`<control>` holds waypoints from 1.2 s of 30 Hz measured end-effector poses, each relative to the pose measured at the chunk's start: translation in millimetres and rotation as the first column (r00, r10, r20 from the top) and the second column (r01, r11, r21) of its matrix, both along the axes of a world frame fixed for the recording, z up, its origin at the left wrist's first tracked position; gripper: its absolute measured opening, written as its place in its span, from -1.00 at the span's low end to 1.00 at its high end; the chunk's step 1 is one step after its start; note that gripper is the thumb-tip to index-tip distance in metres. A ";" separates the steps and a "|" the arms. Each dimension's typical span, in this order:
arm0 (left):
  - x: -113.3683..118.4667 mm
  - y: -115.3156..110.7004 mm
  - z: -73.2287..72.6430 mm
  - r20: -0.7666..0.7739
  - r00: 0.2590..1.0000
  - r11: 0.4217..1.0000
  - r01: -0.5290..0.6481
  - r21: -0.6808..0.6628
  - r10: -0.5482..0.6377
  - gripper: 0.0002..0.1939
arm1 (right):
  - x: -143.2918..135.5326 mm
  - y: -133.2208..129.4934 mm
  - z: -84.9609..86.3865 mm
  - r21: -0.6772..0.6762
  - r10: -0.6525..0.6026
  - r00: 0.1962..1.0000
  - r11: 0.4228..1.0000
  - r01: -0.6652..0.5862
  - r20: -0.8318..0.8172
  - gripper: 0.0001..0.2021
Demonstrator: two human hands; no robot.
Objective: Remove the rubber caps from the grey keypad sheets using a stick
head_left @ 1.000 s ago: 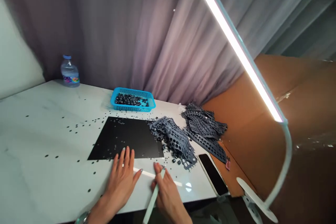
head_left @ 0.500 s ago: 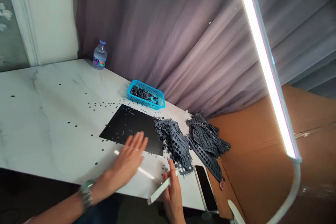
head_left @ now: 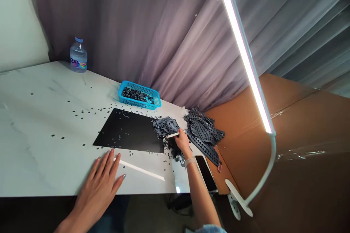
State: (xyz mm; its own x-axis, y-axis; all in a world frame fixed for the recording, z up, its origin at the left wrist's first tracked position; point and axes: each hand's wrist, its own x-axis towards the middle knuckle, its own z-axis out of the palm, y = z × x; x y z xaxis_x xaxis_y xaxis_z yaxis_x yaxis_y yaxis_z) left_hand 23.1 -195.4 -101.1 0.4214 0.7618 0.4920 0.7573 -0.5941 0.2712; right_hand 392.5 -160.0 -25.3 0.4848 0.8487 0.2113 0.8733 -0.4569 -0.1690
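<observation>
My left hand lies flat on the white table at its front edge, fingers spread, holding nothing. Just beyond its fingertips is a black sheet with small dark discs scattered on and around it. In my right hand is a slim white stick-like tool, pointing left; its exact kind cannot be made out. That hand is over a crumpled dark sheet full of round holes at the black sheet's right end, and hides part of it. Whether the fingers also grip this sheet cannot be seen.
A blue basket of dark discs stands behind the black sheet. More perforated sheets are heaped at the right, near a phone. A water bottle stands at the back left. A lit lamp slants across the right side.
My left hand has moved off the black sheet toward the table's front edge. My right hand has reached forward with the white tool to the crumpled perforated sheet. The view has shifted right.
</observation>
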 end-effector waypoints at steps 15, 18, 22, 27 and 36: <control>3.6 -0.3 1.0 0.032 0.999 0.999 -0.002 -0.033 0.003 -0.26 | 39.7 15.1 12.1 0.003 0.130 0.971 0.991 -0.132 -0.199 -0.65; 12.0 -2.7 3.1 -0.003 0.999 0.998 0.041 -0.049 -0.041 -0.25 | 37.8 -2.1 10.1 0.083 0.161 0.961 0.986 -0.145 -0.227 -0.71; 40.0 -8.3 2.3 -0.023 0.992 0.989 0.123 -0.087 -0.126 -0.26 | 28.3 -39.8 22.5 0.209 0.186 0.955 0.968 -0.138 -0.231 -0.65; 105.7 -10.4 15.1 0.113 0.947 0.928 0.319 -0.193 -0.302 -0.33 | -50.0 -108.7 2.7 0.272 0.308 0.923 0.931 -0.242 -0.231 -0.60; 83.7 39.1 65.2 0.306 0.909 0.904 0.359 -0.233 -0.282 -0.38 | -70.9 -141.1 -22.2 0.086 0.386 0.921 0.920 -0.381 -0.053 -0.45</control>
